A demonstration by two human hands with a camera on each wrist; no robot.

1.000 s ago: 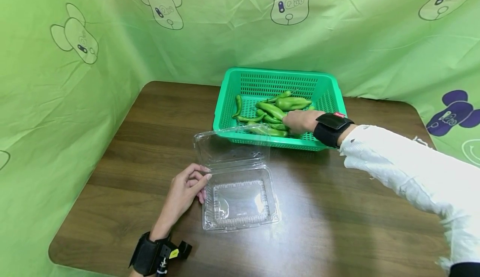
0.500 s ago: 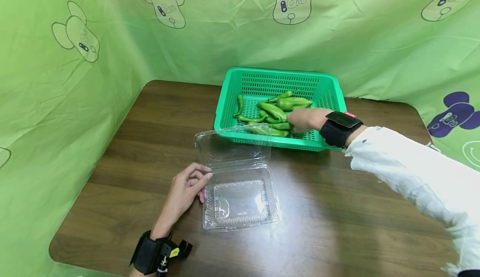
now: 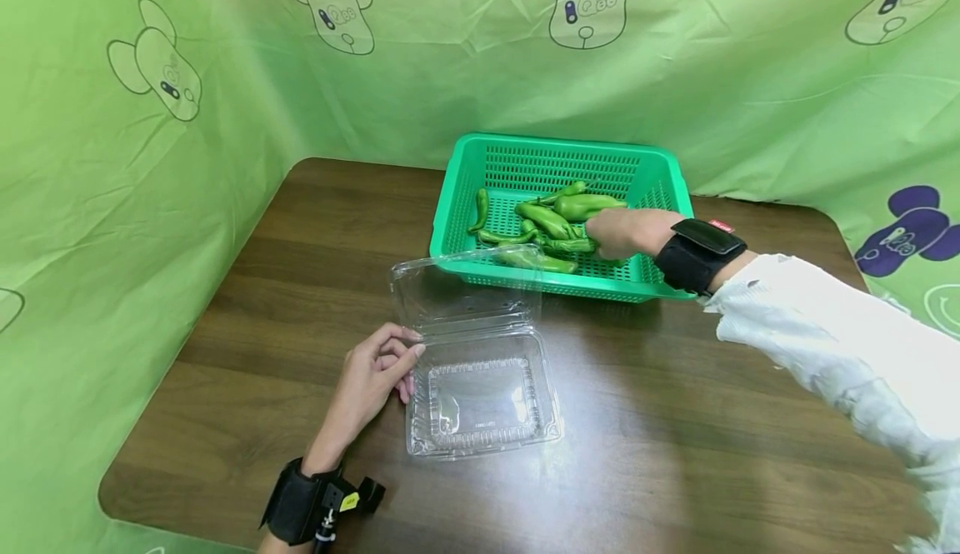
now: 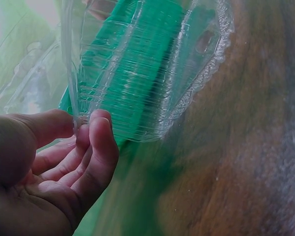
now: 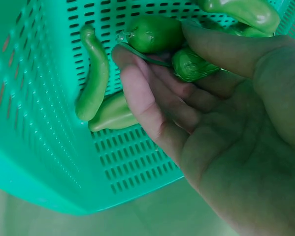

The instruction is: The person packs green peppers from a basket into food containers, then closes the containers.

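Right hand point(image 3: 618, 233) inside the green plastic basket point(image 3: 480, 150) at upper centre of the head view, fingers curled round one green pepper point(image 5: 191, 65) among the pile. Left hand point(image 3: 367, 383) at lower left, fingertips pinching the left edge of the open clear clamshell box point(image 3: 483, 396) on the wooden table point(image 3: 300, 237).

Dark brown wooden table point(image 3: 300, 271) in front of me, grain running side to side, rounded corners, glare patch near the middle. Light green cloth point(image 3: 450, 96) hangs behind it and down my left side, creased. Outline bear heads printed on it: one at top centre point(image 3: 595, 0), one left of that point(image 3: 337, 6), one far left point(image 3: 156, 58). Purple bear print point(image 3: 907, 225) low on the right.
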